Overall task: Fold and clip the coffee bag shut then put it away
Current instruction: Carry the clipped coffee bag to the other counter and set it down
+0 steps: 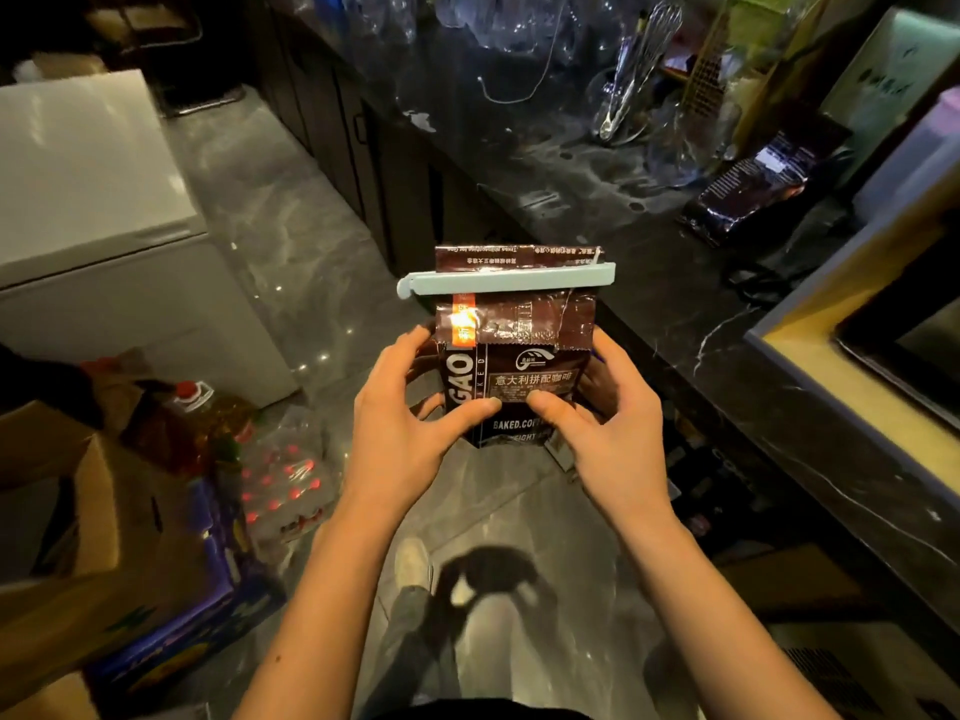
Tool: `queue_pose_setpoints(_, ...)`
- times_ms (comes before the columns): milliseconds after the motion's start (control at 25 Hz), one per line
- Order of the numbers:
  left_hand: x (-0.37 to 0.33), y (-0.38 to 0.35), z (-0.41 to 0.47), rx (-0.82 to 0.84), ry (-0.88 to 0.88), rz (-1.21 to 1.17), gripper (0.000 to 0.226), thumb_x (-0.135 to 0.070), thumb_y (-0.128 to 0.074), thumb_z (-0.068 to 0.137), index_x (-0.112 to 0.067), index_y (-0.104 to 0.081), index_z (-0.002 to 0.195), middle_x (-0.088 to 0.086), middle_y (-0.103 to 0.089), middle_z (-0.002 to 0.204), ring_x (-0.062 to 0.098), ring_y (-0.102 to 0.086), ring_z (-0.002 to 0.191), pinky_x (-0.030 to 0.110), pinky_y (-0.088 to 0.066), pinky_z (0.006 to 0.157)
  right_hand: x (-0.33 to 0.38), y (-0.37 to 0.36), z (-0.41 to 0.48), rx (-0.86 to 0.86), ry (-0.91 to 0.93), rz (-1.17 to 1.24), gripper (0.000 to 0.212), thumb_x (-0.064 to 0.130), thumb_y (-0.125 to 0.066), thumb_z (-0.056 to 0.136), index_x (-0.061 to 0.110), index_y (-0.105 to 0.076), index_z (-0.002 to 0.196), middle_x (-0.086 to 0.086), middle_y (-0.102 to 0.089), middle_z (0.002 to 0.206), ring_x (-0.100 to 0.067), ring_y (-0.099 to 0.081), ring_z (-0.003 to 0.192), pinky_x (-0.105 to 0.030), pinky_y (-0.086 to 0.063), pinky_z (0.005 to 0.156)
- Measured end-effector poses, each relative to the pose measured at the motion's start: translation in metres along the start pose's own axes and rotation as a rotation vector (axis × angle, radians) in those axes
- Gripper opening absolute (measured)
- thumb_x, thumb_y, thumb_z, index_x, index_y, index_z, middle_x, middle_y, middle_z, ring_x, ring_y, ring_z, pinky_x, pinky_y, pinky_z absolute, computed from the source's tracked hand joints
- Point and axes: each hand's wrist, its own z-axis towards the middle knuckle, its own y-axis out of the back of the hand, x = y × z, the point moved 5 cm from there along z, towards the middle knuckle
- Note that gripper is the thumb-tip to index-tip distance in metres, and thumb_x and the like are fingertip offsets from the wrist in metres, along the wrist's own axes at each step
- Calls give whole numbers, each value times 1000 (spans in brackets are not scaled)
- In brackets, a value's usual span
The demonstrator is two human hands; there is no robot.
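Note:
A dark brown coffee bag (519, 366) with white lettering is held upright in mid-air in front of me, above the floor. Its top is folded over, and a pale blue bag clip (506, 283) is clamped across the fold, sticking out a little on the left. My left hand (410, 413) grips the bag's left side with the thumb on the front. My right hand (602, 413) grips the right side the same way. Both thumbs meet near the middle of the bag's front.
A black marble counter (701, 324) runs along the right, carrying a second dark coffee bag (763, 189), glassware with a whisk (639, 59) and clear plastic items. A white chest-like appliance (98, 210) stands on the left; cardboard boxes (78, 543), an oil bottle (192, 423) and packed bottles crowd the floor.

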Motion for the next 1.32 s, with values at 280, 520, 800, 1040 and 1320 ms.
queue_pose_setpoints(280, 37, -12, 173, 148, 31, -146, 79, -20, -90, 65, -22, -52, 135, 2, -61, 129, 12, -59, 121, 40, -57, 92, -17, -36, 137, -156, -53, -89, 70, 13, -80, 79, 27, -51, 141, 14, -67, 128, -2, -62, 119, -28, -54, 96)
queue_pose_setpoints(520, 61, -66, 281, 322, 80, -180, 81, -17, -90, 65, -28, -52, 136, -1, -62, 126, 11, -60, 119, 37, -57, 92, -51, -21, 220, -303, -156, -99, 69, 16, -82, 78, 36, -53, 137, 19, -68, 124, 0, -63, 117, -31, -56, 94)
queue_pose_setpoints(800, 73, -202, 385, 486, 57, -146, 84, -13, -90, 65, -22, -51, 139, 3, -63, 128, 15, -61, 119, 35, -56, 92, -112, 65, 318, -459, -192, -154, 69, 18, -82, 77, 48, -50, 130, 43, -64, 107, 15, -61, 108, -4, -47, 84)
queue_pose_setpoints(1040, 52, -330, 442, 705, -67, -77, 83, -13, -89, 67, -13, -50, 140, 8, -64, 127, 17, -65, 114, 35, -54, 96, -147, 155, 363, -670, -213, -147, 74, 14, -83, 77, 49, -45, 130, 35, -65, 109, 12, -60, 112, -6, -45, 91)
queue_pose_setpoints(1320, 69, -420, 479, 911, -13, -90, 81, -11, -89, 66, -13, -52, 138, 2, -68, 125, 14, -68, 111, 33, -56, 93, -184, 200, 391, -814, -293, -162, 73, 5, -81, 79, 47, -46, 129, 42, -64, 108, 15, -60, 110, -3, -44, 87)
